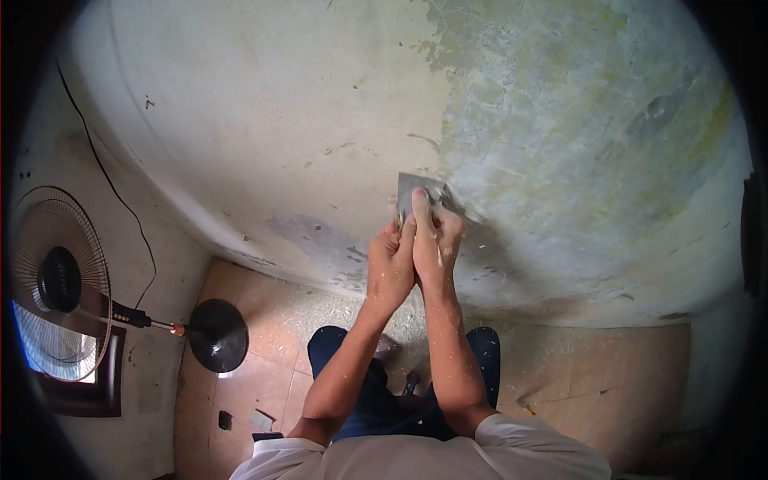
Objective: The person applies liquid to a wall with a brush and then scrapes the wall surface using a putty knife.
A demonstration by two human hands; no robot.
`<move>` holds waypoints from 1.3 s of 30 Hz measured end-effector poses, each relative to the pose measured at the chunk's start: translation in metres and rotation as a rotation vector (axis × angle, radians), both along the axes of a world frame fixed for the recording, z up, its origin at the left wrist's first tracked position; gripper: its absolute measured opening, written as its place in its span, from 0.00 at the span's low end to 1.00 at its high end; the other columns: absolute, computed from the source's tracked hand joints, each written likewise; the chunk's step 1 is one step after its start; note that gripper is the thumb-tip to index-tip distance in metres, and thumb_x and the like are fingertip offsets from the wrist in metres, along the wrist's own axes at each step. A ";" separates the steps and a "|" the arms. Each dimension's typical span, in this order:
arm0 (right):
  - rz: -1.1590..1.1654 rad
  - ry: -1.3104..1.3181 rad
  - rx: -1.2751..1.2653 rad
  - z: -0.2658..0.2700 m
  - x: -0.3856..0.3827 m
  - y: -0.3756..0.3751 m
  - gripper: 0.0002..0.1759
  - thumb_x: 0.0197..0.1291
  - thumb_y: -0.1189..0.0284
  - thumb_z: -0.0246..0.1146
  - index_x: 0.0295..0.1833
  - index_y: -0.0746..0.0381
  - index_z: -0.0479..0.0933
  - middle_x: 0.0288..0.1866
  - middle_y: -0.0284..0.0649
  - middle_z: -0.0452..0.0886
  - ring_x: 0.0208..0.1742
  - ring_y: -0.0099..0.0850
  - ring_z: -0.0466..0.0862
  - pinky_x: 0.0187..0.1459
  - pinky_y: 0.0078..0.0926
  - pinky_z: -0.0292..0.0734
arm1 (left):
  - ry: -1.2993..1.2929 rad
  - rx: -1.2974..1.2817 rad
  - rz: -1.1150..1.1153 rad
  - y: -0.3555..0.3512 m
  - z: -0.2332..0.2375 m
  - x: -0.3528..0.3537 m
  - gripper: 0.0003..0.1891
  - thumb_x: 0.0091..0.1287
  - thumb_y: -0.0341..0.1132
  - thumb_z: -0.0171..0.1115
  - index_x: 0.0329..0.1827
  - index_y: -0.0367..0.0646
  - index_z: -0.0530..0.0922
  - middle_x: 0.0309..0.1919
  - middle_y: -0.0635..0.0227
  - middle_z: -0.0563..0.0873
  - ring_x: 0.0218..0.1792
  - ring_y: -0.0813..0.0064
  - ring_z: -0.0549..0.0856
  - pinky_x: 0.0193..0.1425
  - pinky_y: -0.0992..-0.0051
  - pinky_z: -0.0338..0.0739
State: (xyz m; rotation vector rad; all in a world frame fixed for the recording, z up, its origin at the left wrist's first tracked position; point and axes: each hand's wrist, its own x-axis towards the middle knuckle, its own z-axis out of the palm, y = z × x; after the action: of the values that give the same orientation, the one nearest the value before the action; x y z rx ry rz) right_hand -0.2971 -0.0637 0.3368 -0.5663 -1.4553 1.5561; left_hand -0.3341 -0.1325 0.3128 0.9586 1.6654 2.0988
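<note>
A flat metal scraper [409,184] is pressed against the wall [320,104] in front of me. My right hand [437,238] is closed around it, with the thumb lying along the blade. Close beside it, my left hand [390,260] is also closed on the scraper, its fingers partly hidden; the handle is covered by both hands. Pale paint flakes stick to my hands and forearms. Left of the blade the wall keeps its whitish paint, while on the right a grey-green scraped patch [552,120] shows.
A standing fan [60,280] with a round black base [218,336] is at the left, its cord running up the wall. Paint debris [320,312] covers the tiled floor [272,344] along the wall. Small objects [260,420] lie at lower left.
</note>
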 end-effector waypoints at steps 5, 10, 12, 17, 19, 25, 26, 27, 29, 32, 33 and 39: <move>0.003 0.049 0.029 0.022 -0.004 0.000 0.29 0.81 0.61 0.63 0.27 0.71 0.80 0.19 0.34 0.80 0.22 0.20 0.79 0.25 0.27 0.73 | -0.100 0.020 -0.052 0.002 0.015 -0.001 0.29 0.88 0.40 0.53 0.26 0.31 0.84 0.20 0.67 0.82 0.36 0.85 0.77 0.67 0.75 0.74; -0.001 0.032 -0.031 0.008 0.006 -0.001 0.27 0.81 0.61 0.63 0.32 0.73 0.83 0.24 0.41 0.84 0.24 0.28 0.85 0.28 0.30 0.81 | -0.026 -0.081 -0.080 -0.005 0.016 -0.004 0.29 0.88 0.41 0.54 0.27 0.29 0.83 0.24 0.63 0.85 0.45 0.82 0.79 0.83 0.64 0.61; -0.023 0.050 0.067 0.028 -0.006 0.012 0.28 0.81 0.62 0.63 0.29 0.72 0.81 0.21 0.37 0.82 0.23 0.24 0.81 0.26 0.29 0.77 | -0.174 -0.081 -0.117 0.000 0.033 -0.007 0.31 0.88 0.41 0.54 0.24 0.30 0.81 0.31 0.55 0.89 0.61 0.79 0.80 0.82 0.65 0.61; -0.033 0.110 0.039 0.025 -0.003 0.001 0.29 0.80 0.63 0.63 0.25 0.72 0.77 0.17 0.33 0.76 0.22 0.19 0.70 0.25 0.30 0.65 | 0.135 0.095 0.057 0.013 0.006 -0.005 0.21 0.89 0.42 0.53 0.40 0.34 0.83 0.30 0.66 0.84 0.34 0.84 0.82 0.34 0.80 0.78; -0.193 -0.017 0.356 0.052 -0.011 0.010 0.28 0.80 0.63 0.64 0.26 0.72 0.78 0.16 0.33 0.75 0.22 0.19 0.72 0.25 0.30 0.68 | -0.225 0.026 -0.078 0.000 0.060 -0.002 0.15 0.88 0.41 0.54 0.52 0.36 0.81 0.29 0.74 0.82 0.27 0.88 0.77 0.25 0.82 0.70; -0.104 0.051 0.213 0.071 -0.004 -0.001 0.27 0.79 0.62 0.64 0.27 0.70 0.80 0.18 0.33 0.77 0.23 0.20 0.73 0.26 0.29 0.70 | -0.207 0.275 0.029 0.012 0.049 0.002 0.17 0.88 0.43 0.54 0.50 0.36 0.80 0.31 0.74 0.81 0.21 0.89 0.73 0.18 0.79 0.66; -0.105 0.025 0.199 0.071 -0.003 0.002 0.28 0.79 0.62 0.64 0.27 0.70 0.80 0.18 0.33 0.77 0.23 0.20 0.73 0.27 0.28 0.70 | -0.222 0.088 -0.094 -0.001 0.057 -0.008 0.17 0.88 0.43 0.54 0.53 0.35 0.80 0.33 0.74 0.82 0.24 0.89 0.75 0.22 0.80 0.69; -0.106 0.007 0.187 0.073 -0.006 0.006 0.28 0.79 0.61 0.64 0.27 0.70 0.80 0.18 0.33 0.78 0.23 0.20 0.73 0.27 0.28 0.70 | -0.227 -0.098 -0.213 -0.007 0.069 -0.015 0.17 0.88 0.42 0.55 0.55 0.34 0.80 0.35 0.74 0.84 0.26 0.90 0.76 0.26 0.82 0.71; -0.059 0.074 0.109 0.067 -0.016 0.010 0.29 0.79 0.60 0.64 0.26 0.70 0.80 0.19 0.33 0.78 0.23 0.20 0.73 0.27 0.29 0.70 | -0.149 -0.086 -0.177 -0.005 0.072 -0.014 0.19 0.89 0.43 0.54 0.49 0.34 0.83 0.35 0.74 0.84 0.27 0.90 0.76 0.25 0.82 0.71; -0.024 0.111 0.019 0.074 0.002 -0.008 0.29 0.78 0.58 0.67 0.24 0.67 0.78 0.22 0.34 0.81 0.26 0.20 0.79 0.27 0.29 0.73 | -0.077 0.273 -0.083 0.015 0.057 -0.003 0.20 0.89 0.44 0.53 0.45 0.36 0.83 0.33 0.74 0.83 0.20 0.88 0.73 0.16 0.81 0.62; -0.028 0.117 0.027 0.078 0.000 -0.002 0.29 0.78 0.58 0.67 0.24 0.67 0.78 0.22 0.34 0.81 0.26 0.20 0.79 0.27 0.29 0.73 | -0.090 0.303 -0.046 0.020 0.063 -0.001 0.19 0.88 0.44 0.53 0.46 0.36 0.82 0.30 0.74 0.82 0.17 0.87 0.70 0.13 0.80 0.58; -0.106 0.071 0.212 0.090 -0.014 0.013 0.28 0.78 0.60 0.66 0.26 0.69 0.79 0.24 0.36 0.84 0.25 0.23 0.83 0.26 0.28 0.76 | -0.201 0.103 -0.136 -0.005 0.116 0.003 0.18 0.88 0.46 0.53 0.54 0.38 0.78 0.18 0.77 0.77 0.09 0.88 0.65 0.10 0.79 0.56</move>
State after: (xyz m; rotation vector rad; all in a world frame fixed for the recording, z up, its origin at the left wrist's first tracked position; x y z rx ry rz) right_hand -0.3113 -0.0505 0.4273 -0.4504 -1.4896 1.3081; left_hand -0.3310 -0.1378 0.4292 0.8331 1.3677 2.1283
